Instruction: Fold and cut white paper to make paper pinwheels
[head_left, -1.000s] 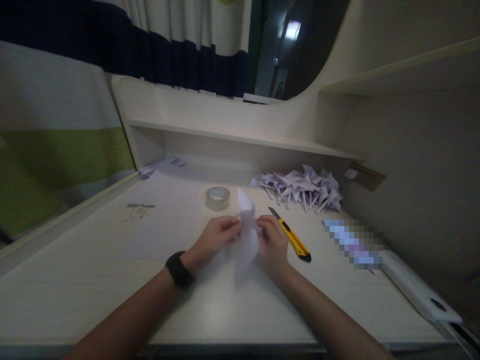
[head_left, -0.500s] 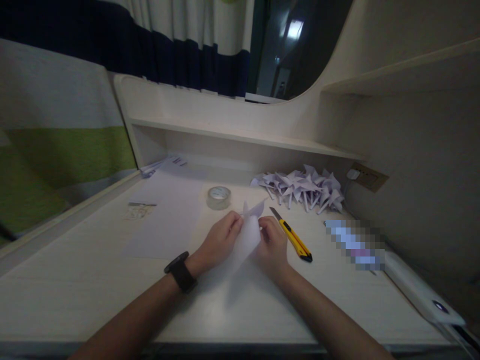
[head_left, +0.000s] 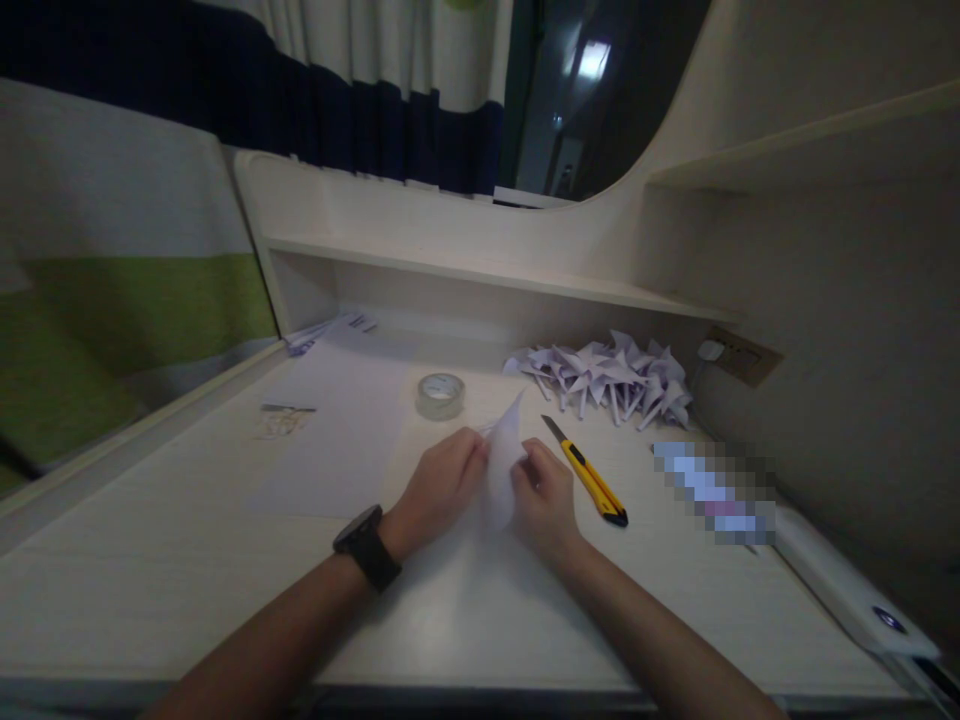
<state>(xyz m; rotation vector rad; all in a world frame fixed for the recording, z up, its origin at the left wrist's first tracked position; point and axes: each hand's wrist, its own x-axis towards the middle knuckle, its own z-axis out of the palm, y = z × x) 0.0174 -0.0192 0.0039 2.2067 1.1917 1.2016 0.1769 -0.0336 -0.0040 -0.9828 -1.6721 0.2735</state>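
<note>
White paper (head_left: 504, 468) pinched between left hand (head_left: 442, 485) and right hand (head_left: 547, 495)
The fingers grip opposite sides, apparently to steady the flimsy sheet; the cutter (head_left: 592, 481) lies just right of the grip, probably for easy reach. Between the hands, the paper looks thin, upright and pointed on top.

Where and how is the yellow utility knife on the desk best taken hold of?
Likely by the middle of its yellow handle, from above and the near right: the knife lies flat, its bare blade pointing away from the person, its black butt end nearer. The right hand, at the white paper, is just to its left.
</note>
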